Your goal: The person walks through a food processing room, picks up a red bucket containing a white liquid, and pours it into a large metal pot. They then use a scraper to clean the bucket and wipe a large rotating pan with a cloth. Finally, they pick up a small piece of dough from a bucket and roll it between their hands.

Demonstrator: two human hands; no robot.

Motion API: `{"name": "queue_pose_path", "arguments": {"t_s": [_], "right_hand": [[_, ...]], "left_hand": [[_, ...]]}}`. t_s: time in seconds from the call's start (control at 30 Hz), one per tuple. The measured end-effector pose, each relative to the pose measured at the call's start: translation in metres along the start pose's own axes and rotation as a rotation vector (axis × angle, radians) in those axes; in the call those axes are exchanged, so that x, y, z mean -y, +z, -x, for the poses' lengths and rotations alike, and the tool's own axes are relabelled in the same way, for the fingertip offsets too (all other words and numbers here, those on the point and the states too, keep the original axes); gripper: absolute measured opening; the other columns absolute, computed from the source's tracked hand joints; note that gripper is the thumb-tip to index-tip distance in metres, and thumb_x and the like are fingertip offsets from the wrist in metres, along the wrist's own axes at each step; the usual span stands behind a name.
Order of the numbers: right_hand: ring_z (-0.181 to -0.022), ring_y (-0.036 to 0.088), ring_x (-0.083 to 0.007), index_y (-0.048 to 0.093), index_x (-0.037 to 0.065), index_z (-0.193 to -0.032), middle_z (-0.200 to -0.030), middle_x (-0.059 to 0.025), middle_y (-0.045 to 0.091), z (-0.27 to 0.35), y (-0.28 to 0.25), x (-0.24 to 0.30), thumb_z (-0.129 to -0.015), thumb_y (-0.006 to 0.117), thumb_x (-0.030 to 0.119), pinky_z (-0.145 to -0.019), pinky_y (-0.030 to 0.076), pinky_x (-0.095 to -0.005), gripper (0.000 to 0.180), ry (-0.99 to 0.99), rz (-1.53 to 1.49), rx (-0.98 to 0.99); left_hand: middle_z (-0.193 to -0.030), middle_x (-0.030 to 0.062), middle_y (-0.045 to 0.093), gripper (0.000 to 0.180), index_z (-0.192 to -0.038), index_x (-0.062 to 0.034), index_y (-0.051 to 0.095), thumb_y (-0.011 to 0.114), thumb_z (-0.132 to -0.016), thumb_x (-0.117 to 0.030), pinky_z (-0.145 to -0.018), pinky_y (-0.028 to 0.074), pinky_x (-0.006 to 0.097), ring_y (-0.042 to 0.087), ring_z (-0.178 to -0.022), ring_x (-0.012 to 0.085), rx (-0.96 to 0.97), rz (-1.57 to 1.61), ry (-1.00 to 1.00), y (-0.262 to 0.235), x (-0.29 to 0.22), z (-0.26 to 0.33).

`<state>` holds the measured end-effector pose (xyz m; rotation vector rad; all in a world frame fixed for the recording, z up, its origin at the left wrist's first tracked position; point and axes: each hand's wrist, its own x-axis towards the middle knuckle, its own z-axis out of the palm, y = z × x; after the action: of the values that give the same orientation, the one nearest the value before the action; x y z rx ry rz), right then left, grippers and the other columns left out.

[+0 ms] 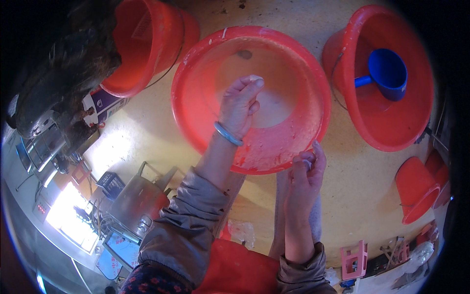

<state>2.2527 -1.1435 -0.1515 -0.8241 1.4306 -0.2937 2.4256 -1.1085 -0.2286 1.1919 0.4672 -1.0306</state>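
A large red plastic basin (196, 132) stands on the floor before me, with cloudy, pale liquid and a small dark spot in it. Over the basin, my left hand (240, 105) is closed, thumb against curled fingers. A whitish bit shows at its fingertips, too small to name. A light blue bangle (228, 134) circles that wrist. At the basin's near right rim, my right hand (304, 174) is closed with bent fingers around a small white piece (307, 164), whose kind I cannot make out.
Right of the basin, a red bucket (348, 98) holds a blue dipper (389, 73). Another red bucket (164, 44) is at the far left. Smaller red buckets (413, 188) lie at right, near a pink stool (353, 259). A large metal pot (137, 198) is at left.
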Motion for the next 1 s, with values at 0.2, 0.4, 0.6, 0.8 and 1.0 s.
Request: {"name": "queue_pose_path", "arguments": {"t_s": [0.2,0.4,0.6,0.8,1.0], "right_hand": [[-0.079,0.040,-0.0045,0.042,0.003,-0.130,-0.094,0.0015,0.045,0.001,0.001,-0.001,-0.087,0.058,0.001,-0.070,0.036,-0.0175,0.046,-0.009,-0.022,-0.004],[-0.078,0.041,-0.0045,0.043,0.004,-0.129,-0.095,0.0014,0.045,0.000,0.003,-0.003,-0.086,0.057,-0.002,-0.070,0.036,-0.0176,0.045,-0.009,-0.034,-0.014],[-0.077,0.042,-0.0037,0.043,0.005,-0.129,-0.095,0.0013,0.044,0.000,0.003,-0.004,-0.086,0.055,-0.005,-0.066,0.037,-0.0169,0.045,0.018,-0.066,-0.002],[-0.076,0.042,-0.0040,0.043,0.004,-0.129,-0.095,0.0011,0.044,-0.001,0.005,-0.005,-0.086,0.056,-0.004,-0.065,0.038,-0.0170,0.045,0.024,-0.109,0.010],[-0.076,0.042,-0.0043,0.043,0.004,-0.129,-0.094,0.0011,0.045,-0.001,0.005,-0.006,-0.087,0.057,-0.002,-0.064,0.038,-0.0171,0.045,0.012,-0.053,0.008]], "left_hand": [[-0.075,-0.0045,0.053,0.012,-0.097,-0.0057,0.060,0.063,-0.084,-0.004,-0.047,0.027,0.020,0.037,-0.055,0.0021,-0.085,-0.034,0.032,0.009,-0.008,0.009],[-0.073,-0.0044,0.052,0.011,-0.096,-0.0041,0.061,0.061,-0.085,-0.003,-0.047,0.027,0.019,0.037,-0.055,0.0020,-0.074,-0.033,0.069,0.010,-0.011,0.019],[-0.070,-0.0036,0.053,0.014,-0.098,-0.0008,0.064,0.063,-0.084,-0.005,-0.045,0.028,0.019,0.038,-0.053,0.0016,-0.085,-0.024,0.097,0.010,-0.009,0.027],[-0.066,-0.0044,0.042,0.016,-0.100,-0.0007,0.062,0.055,-0.087,-0.007,-0.047,0.027,0.020,0.033,-0.054,0.0042,0.011,0.007,0.034,0.009,-0.014,0.035],[-0.067,-0.0041,0.042,0.013,-0.098,-0.0040,0.060,0.054,-0.087,-0.007,-0.049,0.028,0.020,0.035,-0.057,0.0049,0.050,0.105,0.036,0.008,-0.013,0.036]]}}
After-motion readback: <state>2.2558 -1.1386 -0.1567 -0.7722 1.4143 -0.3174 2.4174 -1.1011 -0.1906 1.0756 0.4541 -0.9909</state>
